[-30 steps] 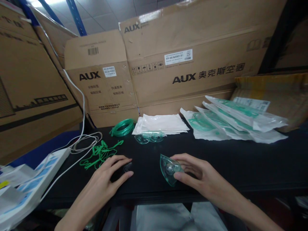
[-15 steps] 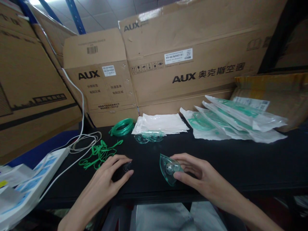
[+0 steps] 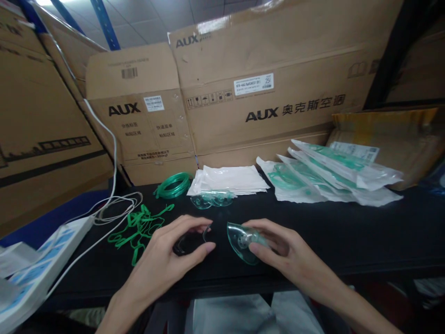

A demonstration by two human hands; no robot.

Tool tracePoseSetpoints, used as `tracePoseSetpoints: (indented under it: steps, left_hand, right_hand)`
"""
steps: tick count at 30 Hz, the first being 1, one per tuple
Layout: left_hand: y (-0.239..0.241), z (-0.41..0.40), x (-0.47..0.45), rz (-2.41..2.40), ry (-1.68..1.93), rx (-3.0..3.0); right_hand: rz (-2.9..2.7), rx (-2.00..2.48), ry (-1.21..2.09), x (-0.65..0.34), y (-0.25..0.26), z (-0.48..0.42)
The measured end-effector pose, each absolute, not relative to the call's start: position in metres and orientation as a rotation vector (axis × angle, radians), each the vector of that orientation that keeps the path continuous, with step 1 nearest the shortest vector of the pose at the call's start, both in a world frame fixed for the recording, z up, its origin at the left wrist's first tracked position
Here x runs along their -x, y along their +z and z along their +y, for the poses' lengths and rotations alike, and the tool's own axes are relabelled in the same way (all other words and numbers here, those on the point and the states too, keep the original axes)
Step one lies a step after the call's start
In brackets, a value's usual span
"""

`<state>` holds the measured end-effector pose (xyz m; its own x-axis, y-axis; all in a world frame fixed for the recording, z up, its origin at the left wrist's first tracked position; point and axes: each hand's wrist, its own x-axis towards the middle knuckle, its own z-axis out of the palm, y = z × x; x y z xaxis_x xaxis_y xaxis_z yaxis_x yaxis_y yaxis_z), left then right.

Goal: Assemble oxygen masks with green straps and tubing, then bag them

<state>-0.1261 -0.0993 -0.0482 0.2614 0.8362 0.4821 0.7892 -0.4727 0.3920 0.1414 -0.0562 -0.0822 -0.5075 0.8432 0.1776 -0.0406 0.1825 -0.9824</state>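
My right hand grips a clear green oxygen mask by its right side, thumb in front and fingers behind. A round perforated vent shows on the mask's face. To its left, my left hand is curled, with a thin curved strip between the thumb and fingertips; its full shape is hidden. Small dark, shiny pieces show behind the thumb, too dim to name. The hands are apart, and the strip does not touch the mask. Beyond the left hand lies a tangle of green elastic straps.
A coil of green tubing, clear mask parts and white pouches lie along the back. Filled packages are piled at right. A power strip with white cables stands at left. Cardboard boxes wall the back.
My left hand has moved right, closer to the mask, and a thin strip now shows at its fingertips. The right hand keeps hold of the mask, tilted slightly differently. The view has shifted a little.
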Motion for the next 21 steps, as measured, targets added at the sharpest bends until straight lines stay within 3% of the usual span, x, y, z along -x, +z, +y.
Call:
tracePoseSetpoints:
  steps: [21]
  left_hand:
    - [-0.075, -0.077, 0.092, 1.162, 1.166, -2.259]
  right_hand:
    - [-1.701, 0.636, 1.512, -0.145, -0.079, -0.058]
